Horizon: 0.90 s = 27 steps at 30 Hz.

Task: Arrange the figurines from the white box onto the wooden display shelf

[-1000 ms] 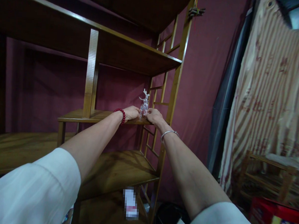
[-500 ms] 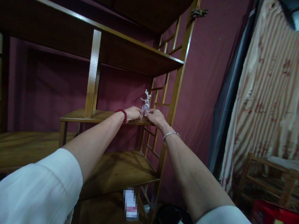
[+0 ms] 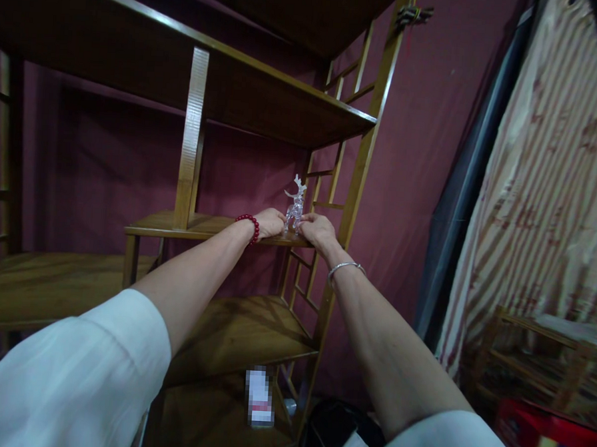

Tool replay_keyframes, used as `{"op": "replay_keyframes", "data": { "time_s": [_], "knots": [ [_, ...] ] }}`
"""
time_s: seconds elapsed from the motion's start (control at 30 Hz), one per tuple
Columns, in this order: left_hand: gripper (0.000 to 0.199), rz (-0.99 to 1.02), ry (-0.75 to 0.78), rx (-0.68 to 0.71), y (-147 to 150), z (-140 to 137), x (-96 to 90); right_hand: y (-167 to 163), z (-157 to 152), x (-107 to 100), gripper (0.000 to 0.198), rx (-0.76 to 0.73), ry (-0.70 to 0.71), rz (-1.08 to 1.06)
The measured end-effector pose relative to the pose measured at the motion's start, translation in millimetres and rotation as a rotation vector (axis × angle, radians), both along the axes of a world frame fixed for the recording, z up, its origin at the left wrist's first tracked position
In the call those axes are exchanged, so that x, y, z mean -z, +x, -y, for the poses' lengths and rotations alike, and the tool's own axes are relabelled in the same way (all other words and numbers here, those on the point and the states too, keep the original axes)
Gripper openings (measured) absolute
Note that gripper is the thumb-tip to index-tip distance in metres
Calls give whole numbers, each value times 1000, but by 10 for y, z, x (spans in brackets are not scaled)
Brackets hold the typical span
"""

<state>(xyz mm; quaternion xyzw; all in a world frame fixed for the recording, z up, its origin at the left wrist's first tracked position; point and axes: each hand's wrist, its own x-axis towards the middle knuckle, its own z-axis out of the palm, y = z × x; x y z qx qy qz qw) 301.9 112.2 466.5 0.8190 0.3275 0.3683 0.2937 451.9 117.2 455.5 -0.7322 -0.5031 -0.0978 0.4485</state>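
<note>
A clear deer figurine (image 3: pixel 295 206) with antlers stands upright on the middle wooden shelf (image 3: pixel 213 226), close to its right end. My left hand (image 3: pixel 270 223), below a red bead bracelet, grips the figurine's left side low down with closed fingers. From the other side my right hand (image 3: pixel 318 230), with a silver bangle at the wrist, pinches the figurine near its legs. The fingertips of both hands are partly hidden behind the hands themselves.
A wooden post (image 3: pixel 191 138) rises from the shelf on the left. The rack's lattice side (image 3: pixel 325 185) is just right of the figurine. A blurred-out white item (image 3: pixel 259 396) rests on the bottom shelf. A striped curtain (image 3: pixel 541 169) hangs at right, above a red box (image 3: pixel 532 432).
The view has shifted slightly, so the rack appears a little changed in position. Both hands remain at the figurine, which stays on the shelf, turned slightly at most.
</note>
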Motion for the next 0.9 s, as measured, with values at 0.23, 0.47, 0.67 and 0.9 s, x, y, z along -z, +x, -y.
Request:
{"op": "replay_keyframes", "data": {
  "time_s": [0.23, 0.47, 0.67, 0.9],
  "knots": [
    [25, -46, 115, -107, 18, -74, 35, -40, 74, -5, 24, 34, 70, 7],
    [24, -150, 267, -250, -25, -31, 40, -22, 164, 44, 24, 26, 89, -40],
    [27, -180, 442, -294, -66, 125, 99, 58, 232, 145, 22, -158, 210, -247],
    [31, -158, 477, -241, -146, 330, 222, -10, 456, 228, 9, -453, 419, -599]
  ]
}}
